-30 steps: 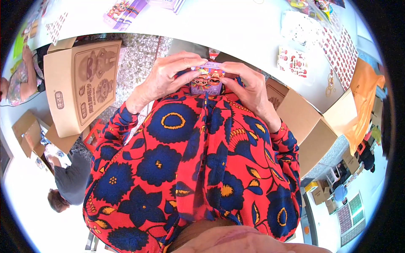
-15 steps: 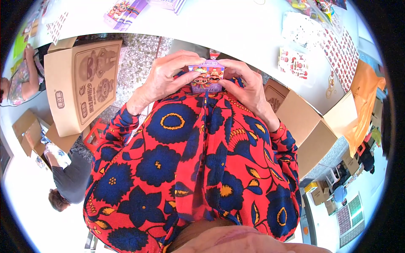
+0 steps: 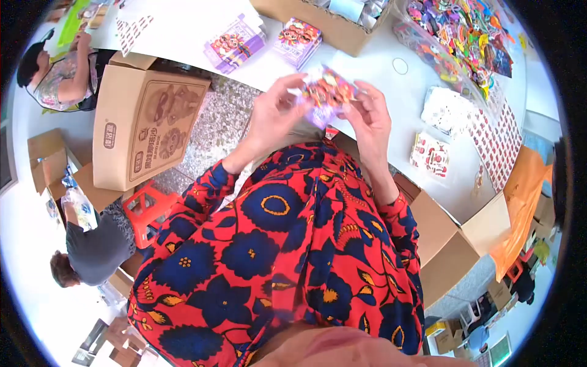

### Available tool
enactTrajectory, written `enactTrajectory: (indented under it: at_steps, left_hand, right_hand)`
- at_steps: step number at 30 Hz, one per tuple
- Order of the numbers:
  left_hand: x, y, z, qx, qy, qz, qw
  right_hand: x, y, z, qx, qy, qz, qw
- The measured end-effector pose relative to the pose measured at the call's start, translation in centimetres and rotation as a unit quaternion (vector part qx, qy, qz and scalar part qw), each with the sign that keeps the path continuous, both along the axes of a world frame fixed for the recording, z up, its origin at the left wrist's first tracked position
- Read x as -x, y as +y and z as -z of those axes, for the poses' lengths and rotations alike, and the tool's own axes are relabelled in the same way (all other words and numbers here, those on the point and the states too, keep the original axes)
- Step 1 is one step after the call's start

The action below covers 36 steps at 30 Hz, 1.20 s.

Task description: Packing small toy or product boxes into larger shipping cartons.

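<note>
A small purple printed cardboard box [image 3: 327,95] is held up in front of my chest, near the table's close edge. My left hand [image 3: 273,116] grips its left side, thumb along the near face. On the other side, my right hand [image 3: 370,115] has its thumb and fingers at the right edge. Motion blurs the box slightly, so I cannot tell whether its flaps are closed. Farther forward on the white table [image 3: 391,101] lie a stack of flat purple cartons [image 3: 235,44] and a second purple stack [image 3: 298,41].
An open cardboard box [image 3: 342,30] stands at the back. Colourful bands fill a clear bag [image 3: 455,43] at the far right, near sticker sheets [image 3: 495,144]. Large cartons flank me, left [image 3: 153,122] and right [image 3: 449,257]. People sit at left beside a red stool [image 3: 147,211].
Both hands have moved forward with the purple box, away from my chest, and the box has tilted. The view has shifted, showing more of the table's far side.
</note>
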<state>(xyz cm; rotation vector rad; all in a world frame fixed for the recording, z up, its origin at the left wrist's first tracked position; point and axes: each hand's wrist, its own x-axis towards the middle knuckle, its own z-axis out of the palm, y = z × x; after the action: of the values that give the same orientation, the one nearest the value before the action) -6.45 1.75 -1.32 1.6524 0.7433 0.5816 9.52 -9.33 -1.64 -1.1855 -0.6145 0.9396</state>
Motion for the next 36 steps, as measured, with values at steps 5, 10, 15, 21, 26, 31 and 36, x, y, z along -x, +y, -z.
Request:
enactTrajectory:
  at_steps: [5, 10, 15, 21, 26, 31, 36]
  left_hand:
    - [-2.5, 7.8, 1.0, -0.106, -0.018, -0.139, 0.984]
    - [-3.4, 10.9, 2.5, -0.186, 0.075, -0.122, 0.972]
    - [-3.7, 10.6, 2.2, -0.376, 0.182, -0.171, 0.893]
    - [-1.1, 12.8, 1.4, -0.415, 0.194, -0.205, 0.865]
    - [4.0, 17.5, 2.7, -0.472, 0.323, -0.103, 0.814]
    - [4.4, 18.0, 1.9, -0.382, 0.406, -0.036, 0.829]
    - [3.8, 18.1, 0.9, -0.343, 0.400, -0.029, 0.850]
  right_hand:
    - [-0.5, 1.9, 0.9, 0.050, -0.062, -0.046, 0.996]
    - [-0.2, 0.1, 2.7, 0.075, -0.061, -0.038, 0.995]
    - [-0.6, -1.3, 3.7, 0.114, -0.043, -0.018, 0.992]
    - [-0.8, -2.1, 4.5, 0.111, -0.050, -0.012, 0.993]
    - [-1.0, -2.7, 4.4, 0.137, -0.071, -0.017, 0.988]
    - [-0.7, -2.9, 5.2, 0.125, -0.068, -0.031, 0.989]
    - [-0.5, -2.9, 5.2, 0.119, -0.055, -0.025, 0.991]
